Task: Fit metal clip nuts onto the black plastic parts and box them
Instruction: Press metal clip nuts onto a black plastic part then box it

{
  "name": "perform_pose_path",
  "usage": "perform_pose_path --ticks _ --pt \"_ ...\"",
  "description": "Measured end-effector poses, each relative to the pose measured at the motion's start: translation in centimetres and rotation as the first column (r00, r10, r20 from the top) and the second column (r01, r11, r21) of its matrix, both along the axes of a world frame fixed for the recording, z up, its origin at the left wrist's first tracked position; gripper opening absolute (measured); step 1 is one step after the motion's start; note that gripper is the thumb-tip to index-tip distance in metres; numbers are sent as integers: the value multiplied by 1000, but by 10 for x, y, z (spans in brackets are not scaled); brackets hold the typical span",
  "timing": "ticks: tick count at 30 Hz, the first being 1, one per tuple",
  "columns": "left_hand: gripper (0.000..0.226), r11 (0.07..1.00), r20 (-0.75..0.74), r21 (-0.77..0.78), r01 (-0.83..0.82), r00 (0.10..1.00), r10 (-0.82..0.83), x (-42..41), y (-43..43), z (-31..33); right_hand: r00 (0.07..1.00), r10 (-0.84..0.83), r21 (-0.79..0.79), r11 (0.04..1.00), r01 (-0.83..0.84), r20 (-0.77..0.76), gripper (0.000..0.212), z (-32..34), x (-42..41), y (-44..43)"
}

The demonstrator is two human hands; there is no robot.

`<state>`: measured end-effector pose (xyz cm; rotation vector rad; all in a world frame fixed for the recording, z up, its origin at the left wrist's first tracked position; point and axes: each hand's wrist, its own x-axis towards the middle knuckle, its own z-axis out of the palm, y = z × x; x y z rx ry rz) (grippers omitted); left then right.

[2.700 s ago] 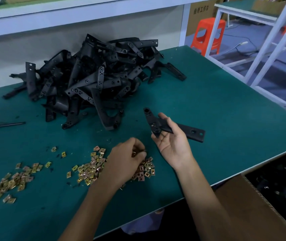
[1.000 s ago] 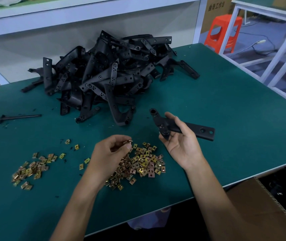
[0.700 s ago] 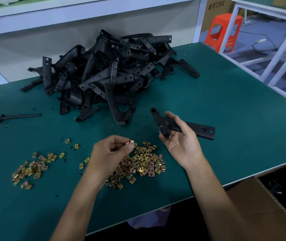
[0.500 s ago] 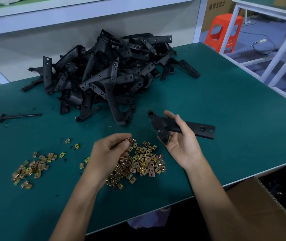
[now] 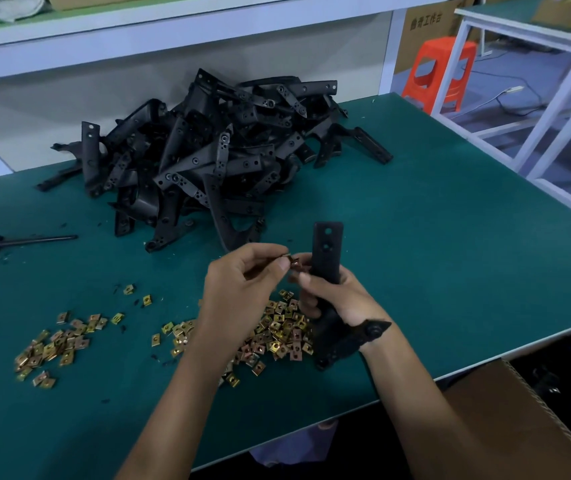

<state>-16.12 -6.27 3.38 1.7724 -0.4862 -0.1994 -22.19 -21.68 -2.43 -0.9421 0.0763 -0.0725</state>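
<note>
Green table (image 5: 450,254) with heaped black parts (image 5: 225,150), white shelf (image 5: 173,32) above, orange stool (image 5: 440,71) beyond

Both bare forearms rise from the lower edge of the view and angle inward, so the hands meet near the middle. The left hand (image 5: 242,289) shows its back to the camera. Its thumb and forefinger tips pinch a small clip nut (image 5: 294,262), and its other fingers are curled loosely under the palm. The right hand (image 5: 341,299) sits just beside it, fingers wrapped round the middle of a black plastic part (image 5: 327,249). Its thumb lies across the near face and points toward the left hand. The two thumbs are almost touching.
</note>
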Motion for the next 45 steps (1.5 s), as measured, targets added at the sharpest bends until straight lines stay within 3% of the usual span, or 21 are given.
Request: perform_pose_path --ticks 5,12,17,20,24,30,40,45 --pt "7 997 29 67 -38 999 36 -7 -7 -5 992 -126 -46 991 125 -12 10 0 2 -2" --pt "8 957 186 282 -64 982 10 -12 -1 -4 994 -109 -87 990 107 -15 7 2 1 0" --pt "14 934 290 353 -62 956 -47 -12 3 -4 995 -103 -146 984 100 -9 6 1 1 2" --pt "9 950 255 287 -123 966 48 -11 2 -8 996 -92 -157 984 89 -12 10 0 1 1" --pt "8 971 95 64 -231 970 225 -6 7 -9 995 -88 -64 994 86 -38 17 -1 0 -5" --pt "18 996 -32 6 -85 996 85 1 15 -8 999 24 -119 993 -27 -26 21 -1 1 -2" --pt "13 972 114 233 16 993 -44 -11 12 -12 999 -13 -180 984 7 -32 8 -1 1 2" --pt "15 995 -36 61 78 996 -75 -9 13 -11 1000 -5 -145 989 2 -18 7 3 -1 3"
